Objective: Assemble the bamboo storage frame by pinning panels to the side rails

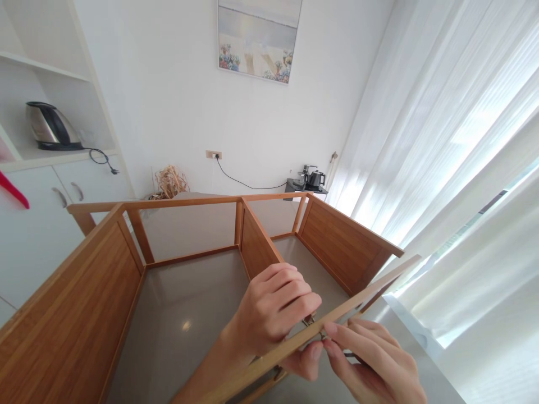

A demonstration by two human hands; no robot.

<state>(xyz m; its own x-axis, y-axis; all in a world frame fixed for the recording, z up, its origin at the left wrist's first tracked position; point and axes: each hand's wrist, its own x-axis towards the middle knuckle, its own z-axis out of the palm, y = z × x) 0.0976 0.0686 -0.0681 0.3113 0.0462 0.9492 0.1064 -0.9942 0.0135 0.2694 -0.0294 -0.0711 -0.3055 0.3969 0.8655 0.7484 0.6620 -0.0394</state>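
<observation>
A light wooden rail (362, 296) slants across the front of a brown wooden frame piece. My left hand (273, 306) is closed round this rail, fingers curled on the far side and the thumb on the near side. Beside its fingertips a small metal fitting (309, 320) shows, partly hidden. My right hand (374, 356) is closed in a pinch at the near side of the rail, thumb and forefinger on a small metal piece (323, 334). Something slim and dark (349, 354) shows under the right fingers; its kind is hidden.
Brown wooden panels (341, 241) stand up around the grey board (189, 314). On the left, a kettle (53, 126) sits on a white shelf. White curtains (421, 112) hang at right. A small black stand (303, 188) with kettles is at the back wall.
</observation>
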